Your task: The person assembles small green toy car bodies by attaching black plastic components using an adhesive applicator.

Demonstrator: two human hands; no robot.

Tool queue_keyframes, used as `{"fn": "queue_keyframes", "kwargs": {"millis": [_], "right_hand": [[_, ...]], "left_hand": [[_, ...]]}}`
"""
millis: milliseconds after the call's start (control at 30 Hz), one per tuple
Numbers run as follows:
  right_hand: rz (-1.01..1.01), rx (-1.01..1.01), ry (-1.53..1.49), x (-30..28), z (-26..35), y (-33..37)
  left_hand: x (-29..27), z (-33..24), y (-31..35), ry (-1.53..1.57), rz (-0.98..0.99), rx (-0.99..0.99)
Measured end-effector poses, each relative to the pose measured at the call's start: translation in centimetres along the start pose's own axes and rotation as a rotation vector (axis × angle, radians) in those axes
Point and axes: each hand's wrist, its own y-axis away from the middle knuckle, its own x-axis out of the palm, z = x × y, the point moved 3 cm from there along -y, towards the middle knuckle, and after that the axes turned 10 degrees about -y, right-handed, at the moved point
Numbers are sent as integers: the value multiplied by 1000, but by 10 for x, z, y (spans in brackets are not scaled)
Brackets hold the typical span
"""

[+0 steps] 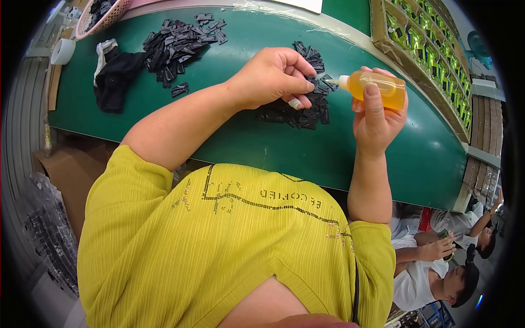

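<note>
My right hand (376,120) grips a squeeze bottle (391,92) of amber liquid, its thumb pressed along the side. The bottle lies nearly level, its white cap and thin nozzle pointing left toward my left fingertips. My left hand (273,79) is closed in a pinch, with a small black plastic part (313,81) at thumb and forefinger, close to the nozzle tip. One left finger has a white wrap round it. Loose black plastic parts (316,113) lie beneath and beside both hands. More of them (309,53) are just beyond my left fingers.
On the green table (229,136), a larger heap of black parts (178,46) lies far left, beside a dark cloth (116,76). A pink basket (101,19) and white tape roll (63,52) stand at the left edge. Trays of bright green pieces (426,54) line the right. Two people sit at lower right.
</note>
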Motion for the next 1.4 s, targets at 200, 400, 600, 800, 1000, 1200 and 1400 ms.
{"fn": "queue_keyframes", "kwargs": {"millis": [200, 400, 600, 800, 1000, 1200, 1400], "right_hand": [[-52, -17, 36, 12, 5, -1], [-38, -32, 55, 14, 4, -3], [-39, -25, 62, 16, 4, -3], [-21, -8, 67, 14, 2, -3], [-23, -11, 83, 15, 3, -4], [-23, -6, 72, 13, 2, -4], [-51, -7, 106, 17, 3, -5]], "left_hand": [[3, 0, 1, -54, -2, 13], [3, -1, 1, -66, -6, 0], [2, -1, 1, -58, 1, -3], [2, -3, 2, -54, -8, -9], [1, -2, 1, -51, -4, -14], [3, -2, 0, -55, -1, -13], [2, -3, -1, -53, -3, -18]]}}
